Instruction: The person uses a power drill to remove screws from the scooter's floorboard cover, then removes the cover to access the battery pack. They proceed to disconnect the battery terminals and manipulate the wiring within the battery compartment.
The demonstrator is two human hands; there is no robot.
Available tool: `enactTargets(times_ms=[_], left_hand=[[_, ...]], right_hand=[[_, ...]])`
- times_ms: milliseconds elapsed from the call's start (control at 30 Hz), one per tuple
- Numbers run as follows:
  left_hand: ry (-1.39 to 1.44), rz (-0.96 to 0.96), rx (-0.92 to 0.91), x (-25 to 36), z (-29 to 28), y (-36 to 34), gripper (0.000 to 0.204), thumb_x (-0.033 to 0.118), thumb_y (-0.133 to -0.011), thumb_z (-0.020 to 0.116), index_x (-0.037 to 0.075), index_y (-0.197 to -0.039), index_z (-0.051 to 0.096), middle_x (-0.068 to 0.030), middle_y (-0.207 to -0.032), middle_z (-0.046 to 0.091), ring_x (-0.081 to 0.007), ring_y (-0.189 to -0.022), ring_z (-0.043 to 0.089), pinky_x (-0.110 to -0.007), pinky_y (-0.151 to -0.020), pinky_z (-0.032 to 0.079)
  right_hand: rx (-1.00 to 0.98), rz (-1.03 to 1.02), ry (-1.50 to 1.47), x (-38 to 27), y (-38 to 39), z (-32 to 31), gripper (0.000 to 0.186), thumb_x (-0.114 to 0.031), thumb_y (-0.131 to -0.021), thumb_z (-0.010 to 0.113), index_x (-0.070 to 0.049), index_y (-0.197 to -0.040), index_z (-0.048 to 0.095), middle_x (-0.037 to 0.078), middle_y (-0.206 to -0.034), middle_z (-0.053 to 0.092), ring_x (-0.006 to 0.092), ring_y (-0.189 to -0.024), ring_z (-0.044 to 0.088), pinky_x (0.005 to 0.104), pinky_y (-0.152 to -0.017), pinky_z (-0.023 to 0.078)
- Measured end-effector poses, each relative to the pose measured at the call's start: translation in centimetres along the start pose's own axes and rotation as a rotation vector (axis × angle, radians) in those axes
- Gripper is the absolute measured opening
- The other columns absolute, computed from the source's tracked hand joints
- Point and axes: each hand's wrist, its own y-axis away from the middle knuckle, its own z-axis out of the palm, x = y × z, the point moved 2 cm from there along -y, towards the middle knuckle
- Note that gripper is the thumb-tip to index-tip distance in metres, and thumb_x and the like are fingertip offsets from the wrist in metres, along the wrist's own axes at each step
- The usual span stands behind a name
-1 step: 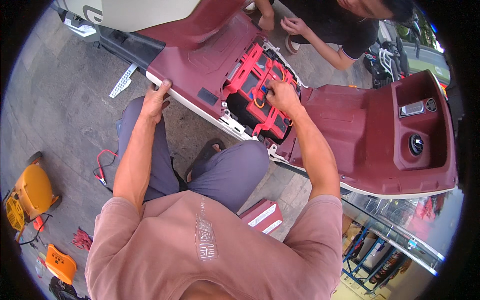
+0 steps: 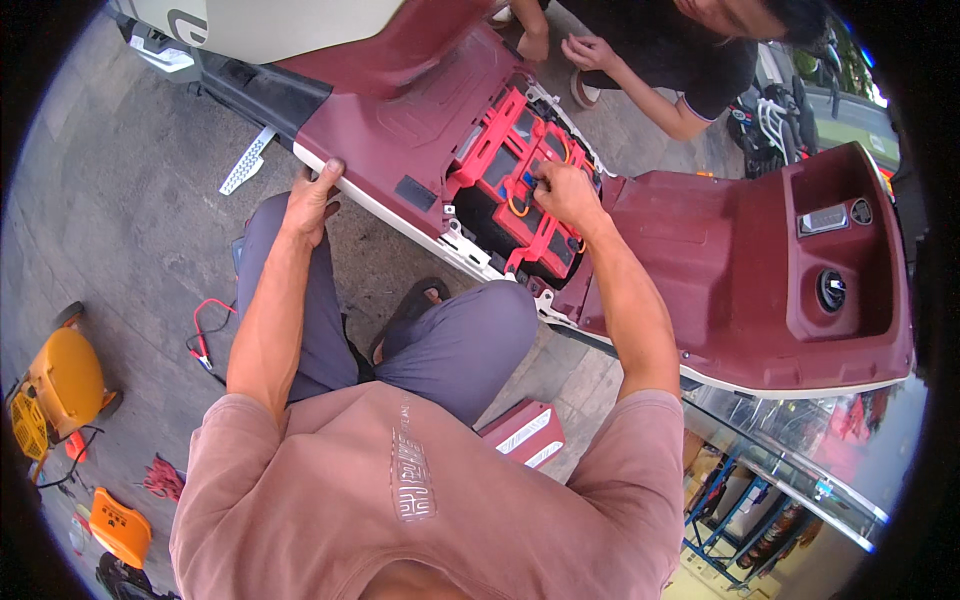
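Observation:
A maroon scooter point(image 2: 370, 135) with white lower trim stretches across the upper view, its floor section uncovered. Inside the opening sit dark batteries point(image 2: 502, 166) in a red frame point(image 2: 480, 152), joined by orange wires point(image 2: 517, 208). My left hand point(image 2: 312, 203) is closed on the scooter's near side edge, thumb on top and fingers partly hidden below. My right hand point(image 2: 568, 192) reaches onto the batteries, fingers pinched together beside a small blue piece point(image 2: 529, 179). Whatever lies between those fingertips is hidden by the hand.
Across the scooter crouches another person, a hand point(image 2: 590, 52) held near the battery opening. A maroon panel point(image 2: 525, 432) lies by my knee. Red-and-black cable leads point(image 2: 205, 340), a yellow wheeled machine point(image 2: 65, 380), an orange piece point(image 2: 120, 528) and red gloves point(image 2: 163, 478) rest on the left pavement.

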Motion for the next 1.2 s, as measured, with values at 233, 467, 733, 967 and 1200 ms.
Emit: enactTargets(times_ms=[233,467,733,967,1200], left_hand=[[0.014,0.004,-0.002,-0.5,-0.3,-0.5,0.125,0.068,-0.062,0.079,0.004,-0.15,0.019,-0.0223,-0.146,0.037,-0.0403,-0.133,0.037,-0.057,-0.104,0.03],[-0.019,0.003,-0.001,-0.7,-0.4,-0.5,0.118,0.072,-0.065,0.074,0.009,-0.15,0.023,-0.0131,-0.144,0.039,-0.032,-0.127,0.041,-0.052,-0.102,0.033],[-0.013,-0.001,-0.001,-0.4,-0.2,-0.5,0.117,0.07,-0.066,0.075,0.007,-0.149,0.022,-0.015,-0.144,0.039,-0.0345,-0.131,0.038,-0.055,-0.103,0.032],[-0.014,0.012,0.006,-0.5,-0.4,-0.6,0.125,0.07,-0.06,0.079,0.004,-0.149,0.021,-0.022,-0.146,0.035,-0.0406,-0.135,0.034,-0.059,-0.105,0.028],[-0.028,0.021,-0.003,-0.3,-0.3,-0.4,0.125,0.072,-0.06,0.078,0.002,-0.148,0.023,-0.022,-0.145,0.036,-0.0401,-0.134,0.035,-0.06,-0.105,0.029]], right_hand=[[-0.197,0.151,-0.31,2.8,-0.9,0.0,0.025,-0.018,-0.081,0.071,-0.004,-0.101,0.071,0.015,-0.091,0.072,0.0254,-0.087,0.07,0.0359,-0.079,0.054],[-0.244,-0.076,-0.008,1.2,-2.3,-0.7,0.022,-0.018,-0.074,0.067,-0.003,-0.09,0.069,0.02,-0.085,0.069,0.0346,-0.084,0.068,0.043,-0.076,0.054],[-0.141,0.045,0.145,0.8,-2.2,0.7,0.019,-0.012,-0.073,0.06,-0.002,-0.089,0.066,0.022,-0.086,0.068,0.038,-0.085,0.067,0.0481,-0.077,0.053],[-0.216,0.029,-0.257,2.7,-1.7,-0.3,0.019,-0.014,-0.075,0.063,-0.005,-0.091,0.069,0.017,-0.083,0.069,0.032,-0.081,0.068,0.0418,-0.074,0.053],[-0.332,-0.218,0.134,0.7,-2.9,-1.3,0.017,-0.016,-0.075,0.062,-0.002,-0.085,0.067,0.021,-0.084,0.067,0.039,-0.084,0.065,0.0481,-0.077,0.051]])
